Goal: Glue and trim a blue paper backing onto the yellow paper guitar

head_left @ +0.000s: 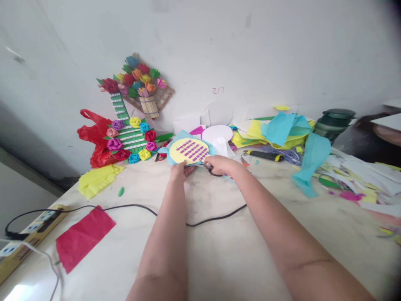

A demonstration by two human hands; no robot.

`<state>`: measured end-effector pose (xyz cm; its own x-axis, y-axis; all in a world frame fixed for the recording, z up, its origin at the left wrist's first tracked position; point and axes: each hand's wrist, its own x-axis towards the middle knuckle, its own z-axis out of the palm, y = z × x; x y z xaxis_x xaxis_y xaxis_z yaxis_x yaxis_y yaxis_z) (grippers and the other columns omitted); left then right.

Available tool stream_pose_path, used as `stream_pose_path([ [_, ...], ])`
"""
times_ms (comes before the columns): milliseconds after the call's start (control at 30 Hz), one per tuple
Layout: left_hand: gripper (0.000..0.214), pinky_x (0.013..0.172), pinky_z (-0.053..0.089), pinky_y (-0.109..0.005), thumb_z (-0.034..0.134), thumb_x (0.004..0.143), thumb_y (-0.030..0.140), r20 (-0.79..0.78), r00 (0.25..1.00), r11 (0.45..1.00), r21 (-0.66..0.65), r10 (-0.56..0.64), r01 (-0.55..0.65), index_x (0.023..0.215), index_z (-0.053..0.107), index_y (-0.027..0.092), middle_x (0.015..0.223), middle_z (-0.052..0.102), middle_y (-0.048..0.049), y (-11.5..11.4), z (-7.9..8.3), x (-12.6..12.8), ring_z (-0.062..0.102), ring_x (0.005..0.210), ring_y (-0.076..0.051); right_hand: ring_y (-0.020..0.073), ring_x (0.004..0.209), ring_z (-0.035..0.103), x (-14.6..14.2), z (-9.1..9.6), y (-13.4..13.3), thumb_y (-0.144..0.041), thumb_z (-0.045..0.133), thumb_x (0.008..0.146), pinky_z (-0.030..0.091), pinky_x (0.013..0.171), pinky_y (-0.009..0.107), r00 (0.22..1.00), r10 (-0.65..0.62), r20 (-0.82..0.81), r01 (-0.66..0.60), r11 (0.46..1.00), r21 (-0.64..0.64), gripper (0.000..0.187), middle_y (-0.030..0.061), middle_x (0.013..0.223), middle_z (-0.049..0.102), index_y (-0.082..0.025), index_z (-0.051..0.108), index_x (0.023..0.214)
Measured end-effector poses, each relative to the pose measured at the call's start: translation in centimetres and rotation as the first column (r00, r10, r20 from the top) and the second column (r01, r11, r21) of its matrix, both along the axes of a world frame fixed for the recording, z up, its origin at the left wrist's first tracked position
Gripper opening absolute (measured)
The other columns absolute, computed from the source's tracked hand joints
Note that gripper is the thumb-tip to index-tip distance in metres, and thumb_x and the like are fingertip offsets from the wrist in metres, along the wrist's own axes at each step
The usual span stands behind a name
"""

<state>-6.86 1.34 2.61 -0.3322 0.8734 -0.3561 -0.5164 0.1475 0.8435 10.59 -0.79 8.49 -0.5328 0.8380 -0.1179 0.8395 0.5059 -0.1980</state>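
Note:
At the middle of the table is a yellow oval paper piece (pixel 177 151) with rows of purple strips woven or stuck across it. Light blue crepe paper (pixel 181 134) shows around its upper edge. My left hand (pixel 181 170) grips the lower rim of the oval, thumb on top and fingers beneath. Over the oval's right end, my right hand (pixel 218 164) is closed around scissors (pixel 215 173), whose black handle loop shows below the fingers. The blades are mostly hidden. A purple-and-yellow strip shows just under my right wrist.
Behind stand a green paper guitar with paper roses (pixel 133 138) and a flower basket (pixel 148 106). Yellow and blue paper (pixel 282 129), a cutter (pixel 265 155) and scraps lie right. A black cable (pixel 213 218) crosses the front; a power strip (pixel 37 228) and red paper (pixel 84 238) lie left.

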Motion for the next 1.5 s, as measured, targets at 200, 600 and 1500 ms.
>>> stream_pose_path([
  [200, 0.04, 0.052, 0.056, -0.031, 0.052, 0.072, 0.0, 0.031, 0.999, 0.999, -0.015, 0.036, -0.036, 0.111, 0.05, 0.008, 0.09, 0.062, -0.0158, 0.2, 0.1, -0.1, 0.064, 0.079, -0.027, 0.0171, 0.085, 0.059, 0.8, -0.2, 0.9, -0.018, 0.056, 0.065, 0.04, 0.062, 0.02, 0.994, 0.07, -0.082, -0.066, 0.997, 0.045, 0.051, 0.0023, 0.102, 0.064, -0.026, 0.056, 0.115],
  [600, 0.042, 0.054, 0.056, -0.032, 0.051, 0.072, 0.0, 0.128, 0.99, 0.998, -0.024, 0.062, -0.06, 0.113, 0.048, 0.006, 0.087, 0.062, -0.016, 0.8, 0.0, -0.6, 0.064, 0.079, -0.028, 0.0145, 0.075, 0.058, 3.0, 1.8, 0.4, -0.015, 0.058, 0.063, 0.04, 0.061, 0.018, 0.996, 0.012, -0.092, -0.013, 1.0, -0.003, 0.043, -0.0013, 0.091, 0.067, -0.026, 0.066, 0.104],
  [1500, 0.045, 0.055, 0.056, -0.031, 0.053, 0.071, 0.003, 0.155, 0.986, 0.998, 0.002, 0.062, -0.063, 0.115, 0.047, 0.008, 0.089, 0.062, -0.0155, 1.2, -0.5, -0.9, 0.064, 0.078, -0.026, 0.0168, 0.082, 0.058, 2.1, 1.2, 0.7, -0.015, 0.057, 0.067, 0.037, 0.063, 0.019, 1.0, -0.015, -0.025, 0.018, 0.993, 0.115, 0.033, 0.0033, 0.096, 0.066, -0.024, 0.067, 0.097],
])
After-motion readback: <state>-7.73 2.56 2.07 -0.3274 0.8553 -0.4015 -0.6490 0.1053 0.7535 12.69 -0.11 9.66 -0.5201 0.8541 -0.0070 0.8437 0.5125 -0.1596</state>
